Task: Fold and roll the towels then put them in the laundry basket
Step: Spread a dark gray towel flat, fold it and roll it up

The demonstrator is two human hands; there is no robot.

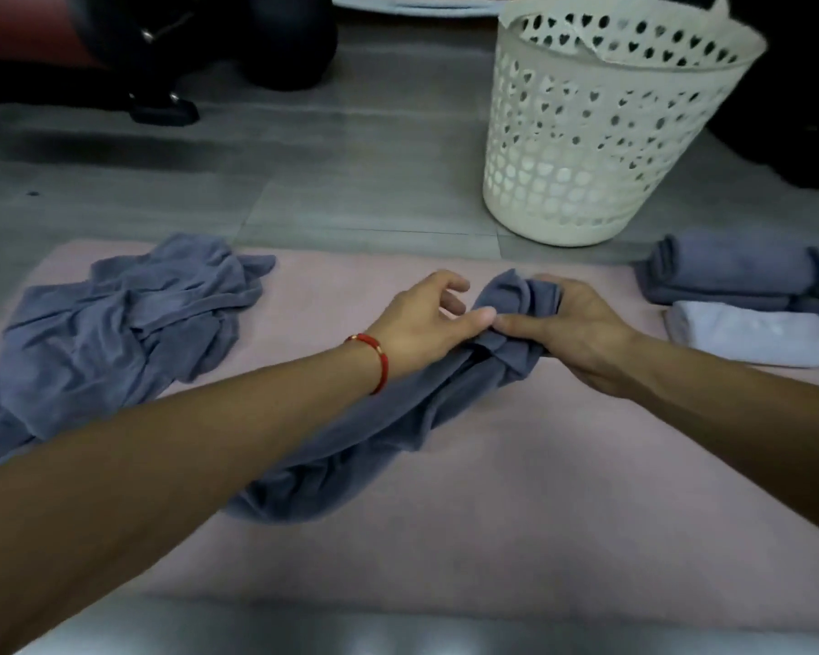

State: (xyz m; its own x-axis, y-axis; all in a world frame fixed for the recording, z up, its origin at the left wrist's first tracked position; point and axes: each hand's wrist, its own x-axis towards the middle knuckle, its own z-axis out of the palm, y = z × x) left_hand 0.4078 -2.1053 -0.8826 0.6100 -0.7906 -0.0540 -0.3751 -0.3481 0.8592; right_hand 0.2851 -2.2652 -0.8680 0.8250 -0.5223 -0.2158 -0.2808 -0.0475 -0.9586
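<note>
While my right hand grips bunched blue towel and left hand pinches it — pink mat on grey floor, white basket beyond.

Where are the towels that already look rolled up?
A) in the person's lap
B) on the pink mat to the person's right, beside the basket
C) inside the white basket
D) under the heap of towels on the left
B: the rolled towels lie on the pink mat at the right edge, nearer the person than the white basket and outside it.
</note>
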